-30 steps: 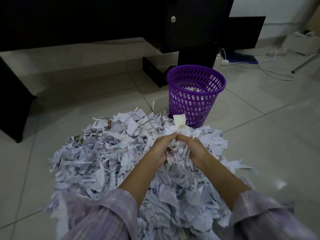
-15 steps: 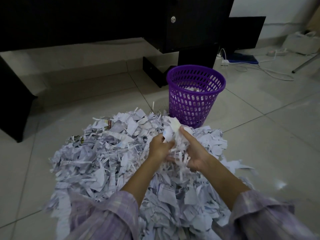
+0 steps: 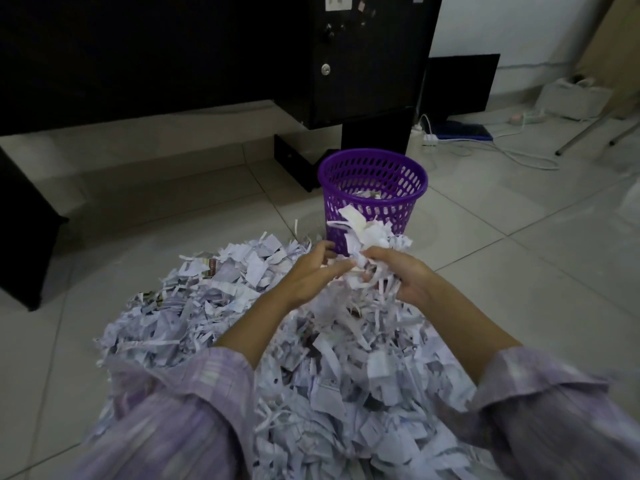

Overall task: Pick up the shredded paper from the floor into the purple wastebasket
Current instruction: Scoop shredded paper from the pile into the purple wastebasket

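Both hands are raised together just above the far edge of the heap, cupping one clump of shredded paper (image 3: 367, 237) between them, and the shared hold makes sense: loose strips slip out of a single fist, so pressing them from two sides keeps the bundle in one piece. The right hand (image 3: 398, 275) has its fingers curled around the clump from the right and beneath, strips hanging down through them. The left hand (image 3: 311, 271) lies against the clump's left side with its fingers bent only partly, more pressing and steadying than clenching. The purple wastebasket (image 3: 374, 161) stands upright directly beyond the hands, its near wall half hidden by the lifted clump, and a few scraps already lie inside it. That close placement appears deliberate, so each handful needs only a short carry forward and up over the rim. The bulk of the shredded paper pile (image 3: 194, 306) lies on the tiled floor (image 3: 519, 254) beneath and to the left of the hands, spreading back toward the purple checked sleeves (image 3: 194, 393), so the job looks barely begun.
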Available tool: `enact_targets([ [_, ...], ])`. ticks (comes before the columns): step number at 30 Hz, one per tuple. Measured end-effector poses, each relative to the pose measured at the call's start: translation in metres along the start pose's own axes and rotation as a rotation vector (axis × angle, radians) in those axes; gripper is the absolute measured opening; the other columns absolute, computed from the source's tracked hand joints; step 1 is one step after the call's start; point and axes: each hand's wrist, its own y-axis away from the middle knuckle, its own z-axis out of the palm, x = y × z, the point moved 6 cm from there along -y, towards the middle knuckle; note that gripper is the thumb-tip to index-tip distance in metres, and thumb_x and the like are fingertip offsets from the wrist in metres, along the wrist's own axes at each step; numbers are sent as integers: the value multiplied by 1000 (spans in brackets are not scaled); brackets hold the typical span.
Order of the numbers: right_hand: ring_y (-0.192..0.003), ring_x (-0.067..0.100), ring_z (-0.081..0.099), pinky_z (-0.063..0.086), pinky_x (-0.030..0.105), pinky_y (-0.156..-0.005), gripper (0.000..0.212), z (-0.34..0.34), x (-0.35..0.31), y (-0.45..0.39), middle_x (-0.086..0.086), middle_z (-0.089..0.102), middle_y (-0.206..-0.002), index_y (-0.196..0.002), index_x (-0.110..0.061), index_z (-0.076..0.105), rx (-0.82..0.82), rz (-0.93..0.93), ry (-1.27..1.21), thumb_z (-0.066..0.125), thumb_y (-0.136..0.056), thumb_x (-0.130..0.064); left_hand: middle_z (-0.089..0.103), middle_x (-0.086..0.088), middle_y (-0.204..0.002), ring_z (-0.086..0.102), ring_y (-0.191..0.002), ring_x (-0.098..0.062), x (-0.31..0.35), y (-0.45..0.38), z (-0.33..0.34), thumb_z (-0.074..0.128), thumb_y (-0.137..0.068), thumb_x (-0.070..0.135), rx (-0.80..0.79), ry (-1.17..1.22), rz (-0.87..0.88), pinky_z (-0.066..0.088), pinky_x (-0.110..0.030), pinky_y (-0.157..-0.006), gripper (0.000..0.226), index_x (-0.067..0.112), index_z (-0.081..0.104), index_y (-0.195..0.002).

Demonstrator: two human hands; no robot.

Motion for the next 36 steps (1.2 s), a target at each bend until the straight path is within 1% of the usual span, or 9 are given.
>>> enact_targets([
  [5,-59,19,66,58,32,-55,9,9,-35,9,9,67,-79,-94,-7,65,-50,-38,-135,57,-92,-10,34,6,-150,36,-133,-11,7,0,17,82,-62,50,-126,198,-28,32,-33,-111,110,27,18,-149],
  [9,-48,15,63,60,34,-54,9,22,-44,11,6,65,-66,-87,-5,60,-93,-53,-255,54,-93,-6,40,10,-142,40,-130,-7,13,6,69,83,-69,28,-256,272,9,34,-28,-110,99,25,23,-147],
  [12,-39,11,59,53,21,-42,13,20,-43,14,4,63,-53,-80,-4,58,-43,-54,-285,54,-93,-5,56,8,-130,54,-120,-6,-1,4,93,85,-69,24,-229,234,1,46,-23,-98,83,22,41,-140],
  [16,-39,11,60,51,18,-42,15,6,-48,17,4,63,-50,-79,-5,57,-2,-83,-354,55,-94,-6,66,-4,-89,59,-80,-11,-43,1,95,66,-88,11,-157,167,-137,46,-11,-62,16,4,65,-103],
  [20,-40,11,61,52,18,-42,13,-10,-52,16,2,63,-50,-80,-5,57,17,-113,-355,55,-93,-5,60,-8,-81,56,-71,-14,-74,3,65,58,-91,2,32,154,-261,42,-8,-46,17,-5,67,-104],
  [25,-39,10,60,51,18,-42,11,-29,-45,11,4,63,-50,-82,-4,57,57,-99,-340,56,-93,-5,61,-10,-88,59,-91,-23,-105,4,8,63,-87,0,286,71,-323,47,-27,-75,11,8,70,-89],
  [28,-39,9,59,51,18,-41,15,-34,-47,9,2,63,-49,-79,-5,56,80,-123,-368,55,-94,-5,62,-9,-86,58,-82,-24,-111,9,-17,55,-91,1,290,-271,-325,41,-27,-61,18,9,71,-89],
  [30,-38,9,57,51,18,-42,19,-37,-51,8,1,62,-49,-77,-6,56,91,-147,-435,53,-95,-6,66,-21,-95,60,-87,-32,-116,14,-29,52,-91,0,292,-381,-341,44,-33,-69,18,1,70,-90],
  [36,-36,7,55,49,16,-42,21,-37,-49,7,2,62,-52,-76,-6,56,101,-131,-405,52,-96,-7,67,-20,-115,61,-108,-32,-115,20,-47,64,-89,8,431,-225,-344,45,-30,-84,19,0,71,-105],
])
